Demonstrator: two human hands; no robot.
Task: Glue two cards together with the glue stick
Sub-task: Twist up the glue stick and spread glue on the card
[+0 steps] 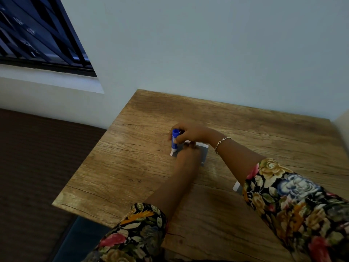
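Note:
A grey card with a white border (204, 155) lies flat in the middle of the wooden table (132, 176). My right hand (190, 132) holds a blue and white glue stick (174, 139) upright, its lower end on the card's left corner. My left hand (188, 156) rests on the card with its fingers pressing it down, and hides much of it. A second card (237, 186) shows as a grey and white corner beside my right forearm; the sleeve covers the rest.
A pale wall runs along the table's far edge, another surface closes the right side. The table's left edge drops to a dark floor. A barred window sits at the upper left.

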